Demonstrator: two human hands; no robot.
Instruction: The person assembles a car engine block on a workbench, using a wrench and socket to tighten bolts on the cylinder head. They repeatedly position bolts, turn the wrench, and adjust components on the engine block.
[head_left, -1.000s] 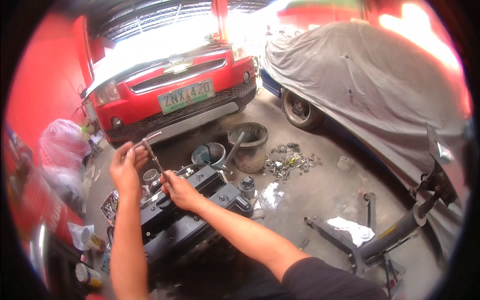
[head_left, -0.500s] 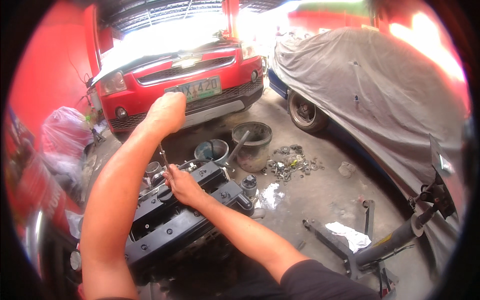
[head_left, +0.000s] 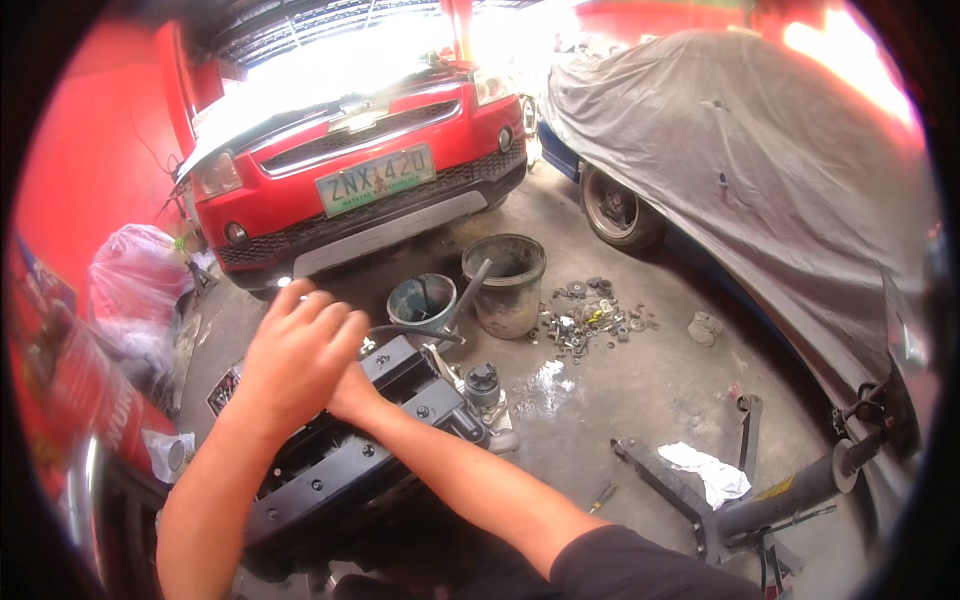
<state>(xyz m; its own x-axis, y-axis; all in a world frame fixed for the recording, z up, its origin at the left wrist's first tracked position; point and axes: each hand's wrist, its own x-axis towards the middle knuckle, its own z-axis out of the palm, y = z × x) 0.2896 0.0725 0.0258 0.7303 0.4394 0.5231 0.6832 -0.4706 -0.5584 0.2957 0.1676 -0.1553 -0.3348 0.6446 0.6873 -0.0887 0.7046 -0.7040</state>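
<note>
My left hand [head_left: 300, 360] is raised in front of me, back toward the camera, fingers stretched out and slightly blurred. It covers most of my right hand [head_left: 352, 395], of which only the wrist end shows; what the right fingers hold is hidden. Both hands are over a black engine assembly [head_left: 340, 470] lying on the concrete floor. My right forearm reaches in from the lower right in a black sleeve.
A red car [head_left: 370, 170] is parked nose-on behind the engine. A teal bucket [head_left: 420, 300], a grey bucket [head_left: 505, 285] and scattered metal parts [head_left: 590, 320] lie beyond. A covered car [head_left: 750, 180] fills the right. A black lifting frame [head_left: 680, 495] and white rag [head_left: 710, 470] lie right.
My left hand has dropped from high near the red car down over my right hand and spread its fingers. The thin metal rod seen a second ago is out of sight.
</note>
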